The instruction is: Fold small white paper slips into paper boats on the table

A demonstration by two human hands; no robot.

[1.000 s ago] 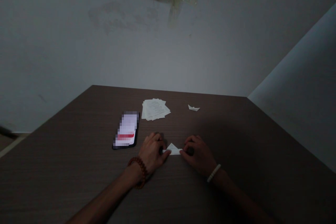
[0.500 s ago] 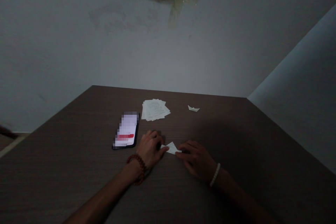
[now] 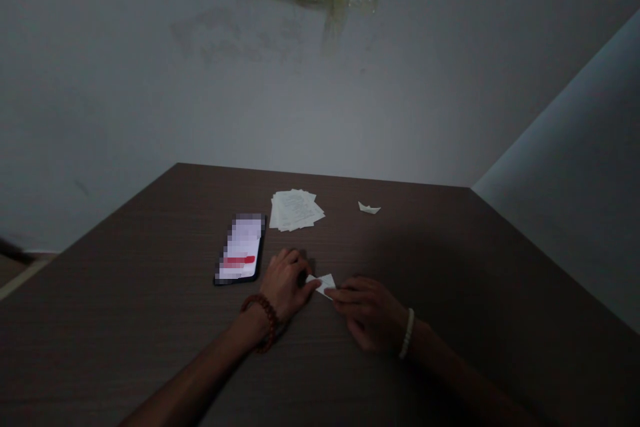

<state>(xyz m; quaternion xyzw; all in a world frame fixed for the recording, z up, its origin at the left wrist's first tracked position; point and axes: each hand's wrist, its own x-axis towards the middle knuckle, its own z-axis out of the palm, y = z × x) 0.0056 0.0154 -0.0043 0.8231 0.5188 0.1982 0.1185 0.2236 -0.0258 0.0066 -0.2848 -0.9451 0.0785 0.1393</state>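
A small folded piece of white paper (image 3: pixel 326 281) lies on the dark wooden table between my hands. My left hand (image 3: pixel 287 282), with a brown bead bracelet at the wrist, pinches its left end, thumb on top. From the right, my right hand (image 3: pixel 369 310), wearing a pale bead bracelet, has its fingertips closed on the paper's right edge. The fingers cover both ends of the paper, so its full shape is hidden.
A fanned stack of printed paper sheets (image 3: pixel 296 209) lies beyond my hands. To its right sits a small folded paper boat (image 3: pixel 369 207). A phone with a lit screen (image 3: pixel 241 249) rests left of my left hand. Behind the table (image 3: pixel 150 233) stands a wall.
My right hand has shifted slightly left, and its fingertips have folded the paper's right end over. The paper's peak now shows a different, squarer outline. My left hand has stayed in place.
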